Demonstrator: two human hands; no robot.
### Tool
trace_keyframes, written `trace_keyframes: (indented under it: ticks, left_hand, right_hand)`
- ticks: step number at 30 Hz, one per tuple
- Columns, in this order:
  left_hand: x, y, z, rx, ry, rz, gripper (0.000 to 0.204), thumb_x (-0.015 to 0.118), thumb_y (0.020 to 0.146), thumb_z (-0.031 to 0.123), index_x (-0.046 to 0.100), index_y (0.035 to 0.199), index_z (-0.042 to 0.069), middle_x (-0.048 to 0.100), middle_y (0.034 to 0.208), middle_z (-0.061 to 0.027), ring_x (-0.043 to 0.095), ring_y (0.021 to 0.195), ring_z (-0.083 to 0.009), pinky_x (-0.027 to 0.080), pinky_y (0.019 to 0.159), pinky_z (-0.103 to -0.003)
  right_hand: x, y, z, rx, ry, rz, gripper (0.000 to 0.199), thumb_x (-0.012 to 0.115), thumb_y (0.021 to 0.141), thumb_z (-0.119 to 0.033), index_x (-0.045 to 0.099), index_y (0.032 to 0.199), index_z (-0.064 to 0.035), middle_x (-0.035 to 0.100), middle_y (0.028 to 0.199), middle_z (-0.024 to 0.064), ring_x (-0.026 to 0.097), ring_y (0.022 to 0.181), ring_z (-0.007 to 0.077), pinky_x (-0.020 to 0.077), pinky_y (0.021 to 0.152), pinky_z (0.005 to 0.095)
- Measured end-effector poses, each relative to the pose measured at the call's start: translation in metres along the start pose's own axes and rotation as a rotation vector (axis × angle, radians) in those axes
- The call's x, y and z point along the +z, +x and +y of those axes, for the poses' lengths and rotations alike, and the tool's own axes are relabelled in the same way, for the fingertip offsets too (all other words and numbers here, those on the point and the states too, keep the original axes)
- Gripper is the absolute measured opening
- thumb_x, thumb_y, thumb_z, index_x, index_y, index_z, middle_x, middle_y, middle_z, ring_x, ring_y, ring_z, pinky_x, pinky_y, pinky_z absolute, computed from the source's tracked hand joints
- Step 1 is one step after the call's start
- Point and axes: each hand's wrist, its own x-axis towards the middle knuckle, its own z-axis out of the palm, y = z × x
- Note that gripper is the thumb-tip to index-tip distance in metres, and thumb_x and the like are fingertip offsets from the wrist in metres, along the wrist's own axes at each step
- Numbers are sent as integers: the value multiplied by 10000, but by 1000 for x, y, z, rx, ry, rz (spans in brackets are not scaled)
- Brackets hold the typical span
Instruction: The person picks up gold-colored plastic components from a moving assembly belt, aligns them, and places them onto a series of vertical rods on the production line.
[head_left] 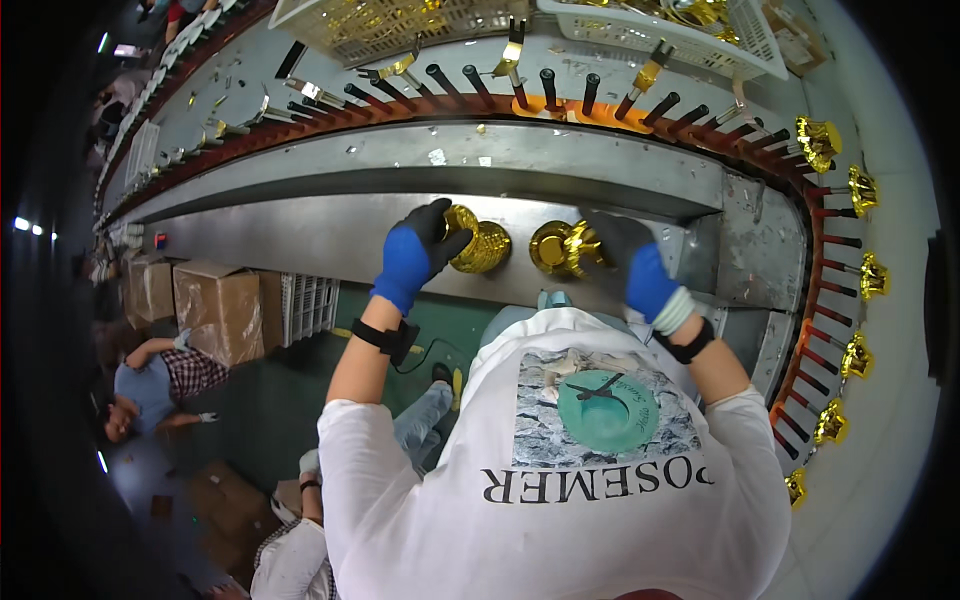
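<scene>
Left blue-and-black gloved hand point(430, 240): grip pinching a shiny gold ribbed stack point(488, 248) over the grey metal desk point(320, 235). Right blue-and-black gloved hand point(628, 250), at a shiny gold flared piece point(582, 250): grip blurred, I cannot tell.

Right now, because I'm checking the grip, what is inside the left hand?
The gloved left hand has shiny gold pieces between thumb and fingers, bunched together over the metal bench. Covered by the glove: the palm, and the gold surface against it.
</scene>
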Motion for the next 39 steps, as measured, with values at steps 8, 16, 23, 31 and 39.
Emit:
trace_keyframes:
  ticks: [8, 16, 23, 31, 39]
  left_hand:
    - [66, -21, -1, -50, 135, 59, 710, 848, 853, 445, 654, 1395, 31, 763, 1019, -195, 733, 847, -387, 583, 772, -501]
    - [103, -96, -14, -383, -471, 228, 992, 831, 925, 236, 228, 1689, 42, 475, 1569, -275, 584, 1353, -327, 517, 1111, -448]
    - [144, -86, 36, -502, -885, 5, 987, 768, 997, 200, 102, 1713, 66, 505, 1513, -185, 584, 1320, -252, 515, 1114, -408]
    - [166, -78, 73, -562, -1086, 18, 1039, 840, 942, 213, 149, 1698, 38, 526, 1524, -173, 583, 1344, -265, 510, 1135, -405]
    - [133, -59, 47, -560, -1083, 170, 915, 834, 961, 223, 279, 1653, -2, 572, 1487, -150, 603, 1306, -225, 524, 1104, -378]
  right_hand:
    - [79, 16, 2, -56, -104, -91, 642, 801, 849, -230, 586, 1437, -88, 706, 1166, 131, 710, 957, 371, 570, 831, 492]
    - [53, -79, 62, 261, 99, -66, 1156, 955, 705, -433, 383, 1607, 9, 412, 1624, 306, 407, 1517, 456, 380, 1246, 505]
    - [84, -91, 110, 344, 496, -138, 1290, 1000, 662, -391, 271, 1644, 17, 383, 1619, 268, 405, 1507, 409, 365, 1262, 470]
    - [110, -74, 96, 288, 495, -113, 1259, 1027, 626, -337, 320, 1604, 23, 482, 1520, 229, 516, 1404, 369, 434, 1217, 454]
    - [194, -21, 107, 208, 481, -132, 1225, 1027, 624, -410, 379, 1571, 19, 544, 1465, 216, 565, 1339, 358, 466, 1186, 466]
